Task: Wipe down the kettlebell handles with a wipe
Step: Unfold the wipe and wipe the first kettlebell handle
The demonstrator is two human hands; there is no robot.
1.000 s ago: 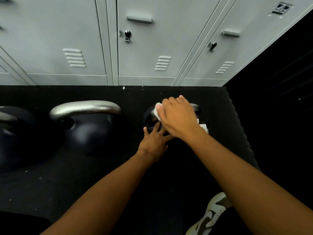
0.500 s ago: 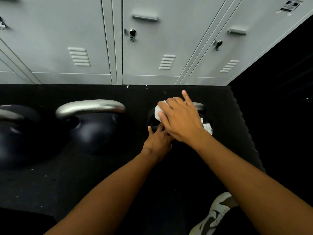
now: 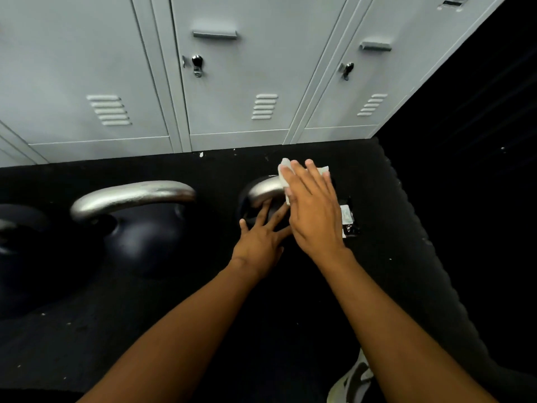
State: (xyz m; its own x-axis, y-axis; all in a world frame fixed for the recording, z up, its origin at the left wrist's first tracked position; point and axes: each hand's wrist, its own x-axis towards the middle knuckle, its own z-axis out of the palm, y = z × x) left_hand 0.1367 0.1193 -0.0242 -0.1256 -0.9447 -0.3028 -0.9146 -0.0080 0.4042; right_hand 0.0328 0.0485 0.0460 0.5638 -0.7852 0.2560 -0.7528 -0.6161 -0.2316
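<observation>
A small black kettlebell with a silver handle point(image 3: 263, 191) stands on the black floor mat near the lockers. My right hand point(image 3: 315, 212) lies flat over the right part of that handle, fingers extended, pressing a white wipe point(image 3: 283, 173) against it. The wipe's edges stick out past my fingertips. My left hand point(image 3: 263, 237) rests with spread fingers on the kettlebell's dark body below the handle. A larger kettlebell with a silver handle point(image 3: 130, 197) stands to the left.
Grey metal lockers point(image 3: 232, 82) run along the back. A third kettlebell point(image 3: 17, 237) is cut off at the left edge. A black-and-white wipe packet point(image 3: 348, 219) lies on the mat right of my right hand. My shoe point(image 3: 353, 382) shows at the bottom.
My right hand has straightened from curled over the handle to flat, and slid toward the handle's right end with the wipe. The handle's left part is now uncovered. The left hand stays on the body.
</observation>
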